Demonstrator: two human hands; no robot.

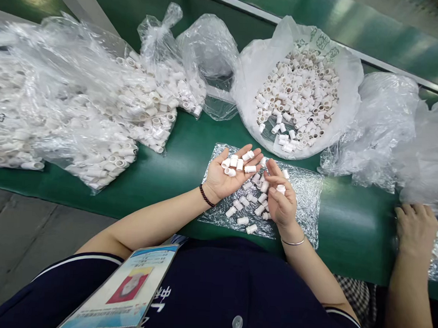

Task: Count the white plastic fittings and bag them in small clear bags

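Note:
Palm up, my left hand (227, 179) lies open with several short white plastic fittings (233, 161) resting on its palm and fingers. Close to its right, my right hand (281, 200) has its fingers bent around a white fitting (281, 189), held between thumb and fingers. Another fitting (263, 162) shows between the fingertips of both hands. Beneath them is a crinkled clear plastic sheet (308, 189) on the green table (190, 142). Several loose fittings (242, 220) are scattered on the sheet, some partly hidden by my hands.
Behind my hands stands an open plastic bag (248, 81) of white fittings. Filled clear bags (90, 146) cover the left side. Crumpled bags (385, 115) lie at the right, near another person's hand (417, 228). A metal rail (236, 4) runs along the back.

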